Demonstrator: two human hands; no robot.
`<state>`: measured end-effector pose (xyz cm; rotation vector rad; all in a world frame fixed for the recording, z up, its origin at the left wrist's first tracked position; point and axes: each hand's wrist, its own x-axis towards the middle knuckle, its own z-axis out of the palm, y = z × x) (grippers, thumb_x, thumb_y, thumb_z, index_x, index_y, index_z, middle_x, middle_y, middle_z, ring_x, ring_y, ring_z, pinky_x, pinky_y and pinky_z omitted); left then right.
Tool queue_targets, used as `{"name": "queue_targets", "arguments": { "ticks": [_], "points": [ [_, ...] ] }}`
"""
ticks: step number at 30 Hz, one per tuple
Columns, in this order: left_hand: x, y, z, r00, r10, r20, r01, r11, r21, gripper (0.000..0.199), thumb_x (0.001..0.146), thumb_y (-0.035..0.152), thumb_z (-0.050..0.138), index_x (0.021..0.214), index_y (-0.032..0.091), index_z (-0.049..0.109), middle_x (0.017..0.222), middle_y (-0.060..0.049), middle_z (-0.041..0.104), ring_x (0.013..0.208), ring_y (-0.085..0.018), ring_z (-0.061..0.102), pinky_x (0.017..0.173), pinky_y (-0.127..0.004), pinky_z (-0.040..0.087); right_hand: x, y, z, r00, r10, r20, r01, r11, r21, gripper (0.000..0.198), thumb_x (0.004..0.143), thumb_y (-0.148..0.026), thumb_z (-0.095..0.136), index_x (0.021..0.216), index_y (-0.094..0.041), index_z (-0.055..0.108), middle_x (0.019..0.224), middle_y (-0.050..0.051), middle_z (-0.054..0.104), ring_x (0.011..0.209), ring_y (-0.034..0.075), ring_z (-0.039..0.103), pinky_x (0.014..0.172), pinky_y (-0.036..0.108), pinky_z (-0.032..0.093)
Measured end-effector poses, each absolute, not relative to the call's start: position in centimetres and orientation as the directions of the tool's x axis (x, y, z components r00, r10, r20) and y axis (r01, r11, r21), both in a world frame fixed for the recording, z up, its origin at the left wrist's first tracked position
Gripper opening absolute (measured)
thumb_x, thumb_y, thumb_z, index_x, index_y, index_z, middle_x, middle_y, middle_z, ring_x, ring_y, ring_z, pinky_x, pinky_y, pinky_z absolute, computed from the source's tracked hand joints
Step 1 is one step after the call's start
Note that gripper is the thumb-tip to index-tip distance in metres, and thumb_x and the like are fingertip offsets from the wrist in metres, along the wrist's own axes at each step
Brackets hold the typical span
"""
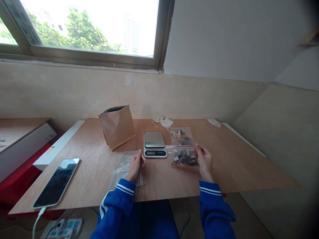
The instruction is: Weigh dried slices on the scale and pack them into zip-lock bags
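Observation:
My right hand [204, 160] pinches the upper right corner of a clear zip bag [185, 157] with a red seal line. Dark, dried-looking pieces and a small white label show inside it. My left hand [136, 165] is closed with the thumb against the curled fingers, near the front left corner of a digital kitchen scale [154, 143]; I cannot make out anything held. Below that hand lies a pile of flat clear zip bags [121, 168], partly covered by it. Nothing rests on the scale's metal plate. More filled zip bags [181, 134] lie behind the held one.
A brown paper bag [117, 127] stands open-topped left of the scale. A phone [57, 182] with a white charging cable [37, 219] lies at the front left. Crumpled white scraps [165, 121] sit near the wall, with another white scrap [214, 122] farther right.

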<state>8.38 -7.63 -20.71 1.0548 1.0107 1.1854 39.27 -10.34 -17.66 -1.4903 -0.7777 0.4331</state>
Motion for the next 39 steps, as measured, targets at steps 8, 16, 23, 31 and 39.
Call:
{"name": "queue_targets", "arguments": {
  "ticks": [8,16,23,31,39],
  "points": [
    [8.3,-7.9,-20.8,0.049,0.999,0.007,-0.109,-0.002,0.994,0.063,0.086,0.063,0.044,0.042,0.021,0.034,0.041,0.004,0.030,0.041,-0.009,0.029,0.045,-0.025,0.024,36.1,-12.4,-21.2,0.567,0.541,0.621,0.816,-0.262,-0.516,0.067,0.086,-0.059,0.041,0.133,-0.010,0.046,0.138,0.027,0.043,0.128,0.040,0.039,0.098,0.057,0.033],
    [7.5,-7.7,-18.1,-0.035,0.964,0.265,-0.017,-0.266,0.964,0.032,0.086,0.047,0.057,0.103,0.021,0.062,0.075,-0.001,0.057,0.060,-0.013,0.048,0.054,-0.022,0.038,35.3,-11.9,-24.4,0.370,0.863,0.342,0.920,-0.292,-0.260,0.064,0.089,-0.057,0.039,0.143,-0.023,0.037,0.153,0.015,0.028,0.140,0.036,0.025,0.108,0.059,0.024],
    [1.7,-3.2,-7.5,-0.215,0.627,0.749,0.660,-0.472,0.585,0.042,0.089,0.022,0.049,0.131,0.025,0.052,0.136,-0.009,0.049,0.124,-0.024,0.046,0.106,-0.042,0.034,38.2,-10.9,-23.5,0.393,0.895,0.212,0.900,-0.326,-0.290,0.063,0.088,-0.054,0.039,0.145,-0.027,0.034,0.157,0.011,0.022,0.143,0.035,0.018,0.108,0.064,0.021],
    [-3.5,1.9,-6.6,-0.324,0.701,0.635,0.806,-0.147,0.574,0.037,0.091,0.026,0.045,0.127,0.021,0.054,0.124,-0.015,0.059,0.120,-0.033,0.050,0.103,-0.056,0.032,28.6,-13.6,-21.3,0.065,0.923,0.380,0.903,0.107,-0.416,0.056,0.092,-0.038,0.046,0.145,-0.025,0.034,0.158,0.013,0.018,0.146,0.033,0.012,0.110,0.059,0.025],
    [0.2,-7.5,-8.8,-0.278,0.679,0.679,0.688,-0.353,0.634,0.026,0.088,0.047,0.055,0.089,0.020,0.054,0.090,-0.004,0.065,0.081,-0.018,0.064,0.070,-0.029,0.049,20.3,-14.6,-12.3,-0.230,0.841,0.490,0.729,0.482,-0.486,0.054,0.097,-0.031,0.041,0.148,-0.030,0.025,0.159,0.005,0.017,0.147,0.023,0.013,0.116,0.047,0.027]
  ]
}}
